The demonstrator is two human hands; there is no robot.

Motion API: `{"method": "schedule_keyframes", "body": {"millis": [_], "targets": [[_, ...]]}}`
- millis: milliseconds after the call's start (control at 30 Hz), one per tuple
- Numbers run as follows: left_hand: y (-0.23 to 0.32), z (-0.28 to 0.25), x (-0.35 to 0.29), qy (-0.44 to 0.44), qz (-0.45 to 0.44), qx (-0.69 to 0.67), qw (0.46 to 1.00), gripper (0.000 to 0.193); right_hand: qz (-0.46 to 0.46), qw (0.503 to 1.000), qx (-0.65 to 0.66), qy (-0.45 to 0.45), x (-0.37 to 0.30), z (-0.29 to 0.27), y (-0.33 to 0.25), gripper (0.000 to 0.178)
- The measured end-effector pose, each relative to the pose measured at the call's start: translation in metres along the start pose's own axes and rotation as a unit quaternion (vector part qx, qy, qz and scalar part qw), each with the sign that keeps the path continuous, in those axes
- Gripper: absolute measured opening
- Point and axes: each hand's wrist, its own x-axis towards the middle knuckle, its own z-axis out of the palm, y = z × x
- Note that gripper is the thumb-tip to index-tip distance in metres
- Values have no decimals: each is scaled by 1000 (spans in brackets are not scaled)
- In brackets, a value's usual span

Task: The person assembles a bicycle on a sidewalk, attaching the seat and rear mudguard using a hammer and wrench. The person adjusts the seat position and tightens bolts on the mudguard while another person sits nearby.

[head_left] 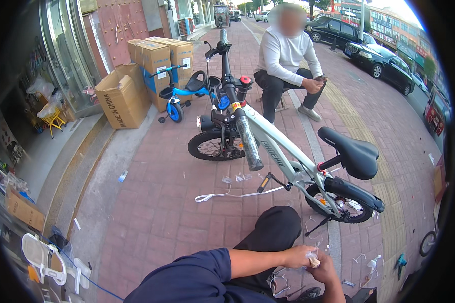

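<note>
Both my hands meet low in the picture, right of the middle, close to my bent knee. My left hand point(297, 256) is closed on a small clear plastic bag point(314, 259) with something pale in it. From the right, my right hand point(325, 271) grips the same bag with bent fingers. What lies inside it is too small to make out. Before me stands a pale children's bicycle point(272, 132) with a black saddle point(350, 151), leaning on its kickstand. Its handlebar grip point(247, 144) is wrapped in clear film.
A person point(288, 55) in a white top sits beyond the bicycle, holding a phone. A blue tricycle point(187, 92) and cardboard boxes point(124, 96) stand at the back left by the shop steps. White straps point(222, 196) and plastic scraps lie on the paving; a teal tool point(401, 262) lies right.
</note>
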Motion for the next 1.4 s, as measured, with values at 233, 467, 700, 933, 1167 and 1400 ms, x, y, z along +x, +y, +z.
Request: {"method": "schedule_keyframes", "body": {"millis": [233,467,700,933,1167,1400], "targets": [[6,9,-1,76,-31,26,996,66,134,989,-6,-57,1,-12,-10,38],[7,2,2,31,33,-1,999,43,57,791,295,534,-47,-140,77,19],[22,-7,-31,40,-28,16,999,40,110,502,559,650,-46,-168,127,8],[23,5,-15,41,-104,-195,975,35,81,495,242,830,-85,-206,96,82],[11,16,-9,10,-34,17,999,40,267,921,53,277,-25,-160,77,57],[37,17,-21,-58,179,-76,979,51,277,955,9,108,-23,-134,80,64]]}}
